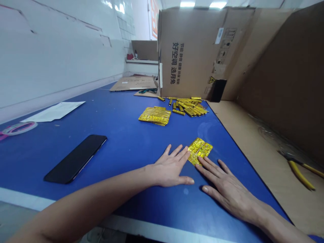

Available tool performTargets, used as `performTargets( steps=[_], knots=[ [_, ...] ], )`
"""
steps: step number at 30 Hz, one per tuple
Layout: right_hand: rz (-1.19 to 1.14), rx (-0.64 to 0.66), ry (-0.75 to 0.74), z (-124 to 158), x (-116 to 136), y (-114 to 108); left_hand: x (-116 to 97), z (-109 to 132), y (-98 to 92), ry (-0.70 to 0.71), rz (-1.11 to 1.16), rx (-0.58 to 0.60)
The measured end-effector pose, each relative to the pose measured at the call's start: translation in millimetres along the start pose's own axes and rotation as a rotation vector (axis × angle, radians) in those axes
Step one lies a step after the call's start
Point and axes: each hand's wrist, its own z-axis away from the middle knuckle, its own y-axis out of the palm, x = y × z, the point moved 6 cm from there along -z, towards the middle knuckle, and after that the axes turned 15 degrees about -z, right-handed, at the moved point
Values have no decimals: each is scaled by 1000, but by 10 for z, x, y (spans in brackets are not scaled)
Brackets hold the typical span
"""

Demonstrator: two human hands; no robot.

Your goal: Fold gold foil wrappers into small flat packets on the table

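Blue workbench [131,162] — black smartphone [75,158], white paper [54,112], tape roll [17,128] — gold foil packets [155,115], gold foil rolls [188,106].

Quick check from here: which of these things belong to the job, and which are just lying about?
Job:
left hand
right hand
folded gold foil
stack of flat gold foil
pile of rolled gold foil

Lying about:
black smartphone
yellow-handled pliers
tape roll
white paper
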Motion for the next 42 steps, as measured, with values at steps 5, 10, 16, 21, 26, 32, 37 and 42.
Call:
performTargets(
  steps=[5,10,16,21,26,32,37,42],
  knots=[
    [3,-12,2,3,-21,12,-4,12,-13,-2,11,-18],
    [-9,-13,3,11,-23,8,-4,15,-12,-2,25,-25],
    [-16,-35,-16,5,-3,-5,0,12,9,1,29,-33],
    [-41,-47,-19,7,-4,-15,3,14,4,3,35,-22],
    [-34,-39,-26,17,-16,-9,1,11,1,-3,48,-18],
    [-17,-33,-16,3,-16,4,-1,9,-2,0,49,-4],
    [-10,-32,-12,2,-14,5,2,10,-14,-2,47,-4],
    [1,-28,-28,-1,14,-4,16,3,-26,-8,16,-19]
  ],
)
